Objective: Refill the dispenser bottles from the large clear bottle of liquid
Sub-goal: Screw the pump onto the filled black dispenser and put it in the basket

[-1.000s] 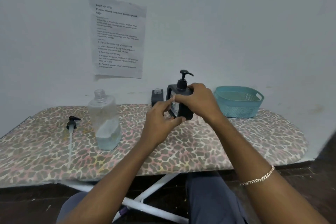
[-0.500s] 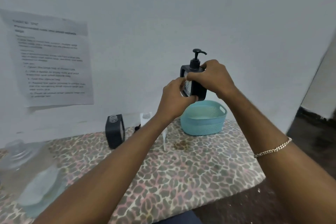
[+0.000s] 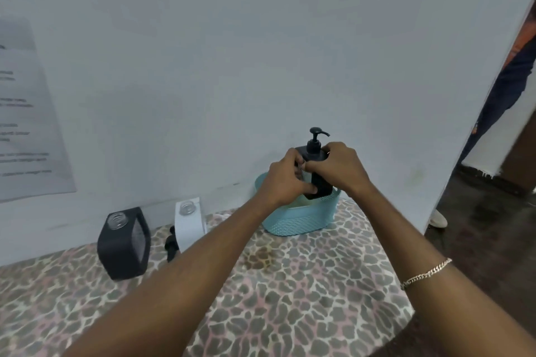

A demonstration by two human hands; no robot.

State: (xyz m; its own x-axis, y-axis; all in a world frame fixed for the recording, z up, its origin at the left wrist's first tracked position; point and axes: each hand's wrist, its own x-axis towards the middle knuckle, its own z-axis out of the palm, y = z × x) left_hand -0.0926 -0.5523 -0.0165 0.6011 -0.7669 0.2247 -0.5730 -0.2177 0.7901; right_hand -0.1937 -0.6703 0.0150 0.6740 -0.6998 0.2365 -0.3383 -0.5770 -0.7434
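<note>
Both hands hold a black dispenser bottle [image 3: 318,182] with its pump head on, upright, its base dipping into the teal basket [image 3: 301,219]. My left hand [image 3: 285,180] grips its left side and my right hand [image 3: 336,169] wraps its top and right side. A second black dispenser bottle [image 3: 123,243] stands with no pump at the back left. Beside it a white dispenser bottle [image 3: 190,222] stands with its neck bare. A black pump head [image 3: 171,243] lies between them. The large clear bottle is out of view.
The leopard-print ironing board [image 3: 290,293] ends at the right, with dark floor beyond. A grey wall runs close behind the bottles, with a printed sheet [image 3: 26,124] taped at the left. A person's leg and shoe [image 3: 439,219] show past the wall corner at the right.
Both hands have carried the pumped black bottle rightwards and lowered it into the teal basket. The view has swung right, and the large clear bottle has dropped out of sight.
</note>
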